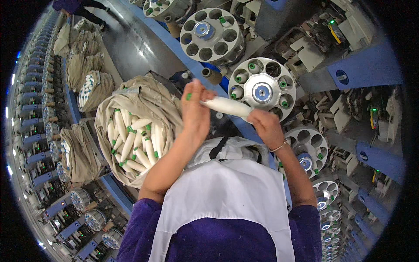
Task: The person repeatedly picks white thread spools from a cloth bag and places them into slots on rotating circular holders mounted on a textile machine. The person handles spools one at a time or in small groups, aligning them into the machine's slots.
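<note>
Fingers of the left hand (pixel 195 112), slightly blurred, curl around one end of a white yarn bobbin (pixel 227 106); those of the right hand (pixel 265 125) close on its other end. The bobbin spans them just near-left of the round magazine (pixel 263 77), whose pockets hold green-tipped bobbins (pixel 254 67). Left of the magazine sits a filled sack (pixel 150 97). Light end grips should spare the windings.

Smooth matt thrd bobbin (pixel 228 107), approx.
</note>
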{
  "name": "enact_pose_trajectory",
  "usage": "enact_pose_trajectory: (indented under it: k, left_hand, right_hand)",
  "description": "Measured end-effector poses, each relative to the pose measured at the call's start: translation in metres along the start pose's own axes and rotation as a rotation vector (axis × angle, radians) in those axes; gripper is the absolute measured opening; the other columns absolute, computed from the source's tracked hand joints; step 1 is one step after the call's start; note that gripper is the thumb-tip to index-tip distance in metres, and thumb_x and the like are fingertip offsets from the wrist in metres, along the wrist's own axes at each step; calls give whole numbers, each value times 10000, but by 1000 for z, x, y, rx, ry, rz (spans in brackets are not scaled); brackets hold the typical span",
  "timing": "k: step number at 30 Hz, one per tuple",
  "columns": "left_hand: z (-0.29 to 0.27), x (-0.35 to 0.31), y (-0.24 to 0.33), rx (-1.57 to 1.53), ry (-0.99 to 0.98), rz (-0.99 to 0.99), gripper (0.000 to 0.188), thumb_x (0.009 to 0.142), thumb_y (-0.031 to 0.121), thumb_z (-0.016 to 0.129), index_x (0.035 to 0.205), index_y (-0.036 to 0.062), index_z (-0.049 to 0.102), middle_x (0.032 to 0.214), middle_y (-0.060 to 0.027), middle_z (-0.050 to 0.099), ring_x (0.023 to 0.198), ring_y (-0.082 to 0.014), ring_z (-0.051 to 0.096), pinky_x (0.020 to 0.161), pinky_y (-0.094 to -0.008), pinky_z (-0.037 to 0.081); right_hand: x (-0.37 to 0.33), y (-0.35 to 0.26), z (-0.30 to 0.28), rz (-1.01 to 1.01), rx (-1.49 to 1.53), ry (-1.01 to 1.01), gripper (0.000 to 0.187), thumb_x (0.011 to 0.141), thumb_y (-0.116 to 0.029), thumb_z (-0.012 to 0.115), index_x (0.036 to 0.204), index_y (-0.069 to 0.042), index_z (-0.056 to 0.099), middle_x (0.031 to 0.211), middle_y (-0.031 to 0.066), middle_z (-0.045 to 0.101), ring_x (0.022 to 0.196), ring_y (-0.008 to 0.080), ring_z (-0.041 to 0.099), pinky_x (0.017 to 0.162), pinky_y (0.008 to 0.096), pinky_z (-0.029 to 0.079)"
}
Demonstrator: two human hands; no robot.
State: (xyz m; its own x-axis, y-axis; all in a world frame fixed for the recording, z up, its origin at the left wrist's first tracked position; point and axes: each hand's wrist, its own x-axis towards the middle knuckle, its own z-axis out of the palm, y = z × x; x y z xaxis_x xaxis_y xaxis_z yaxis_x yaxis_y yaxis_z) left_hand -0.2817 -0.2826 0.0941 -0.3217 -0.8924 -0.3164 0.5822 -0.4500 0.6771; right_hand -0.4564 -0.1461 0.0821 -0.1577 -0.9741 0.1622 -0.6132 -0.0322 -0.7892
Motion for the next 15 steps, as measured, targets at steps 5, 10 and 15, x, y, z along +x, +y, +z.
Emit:
enact_pose_trajectory:
  k: [5, 10, 15]
  left_hand:
    - [28, -8, -40, 144, -59, 47, 179, 949, 201, 584, 829, 91, 510, 687, 8, 442, 665, -111, 432, 679, -277, 377]
    - [28, -14, -78, 381, -119, 50, 160, 871, 172, 663, 834, 40, 581, 737, -3, 544, 712, -93, 484, 693, -244, 385]
    - [15, -31, -112, 515, -415, 1, 208, 852, 187, 685, 964, 31, 605, 883, -38, 578, 852, -137, 535, 804, -302, 430]
  right_hand:
    - [6, -1, -21, 115, 74, 228, 76, 883, -60, 582, 844, 4, 571, 727, 127, 625, 644, 269, 613, 578, 335, 456]
    - [4, 25, -17, 292, -119, 132, 146, 914, -129, 560, 844, -1, 569, 677, 127, 573, 615, 291, 569, 571, 372, 432]
    - [-16, 59, -1, 175, -267, 105, 257, 896, -269, 607, 908, -13, 596, 789, 139, 603, 713, 281, 596, 620, 370, 452]
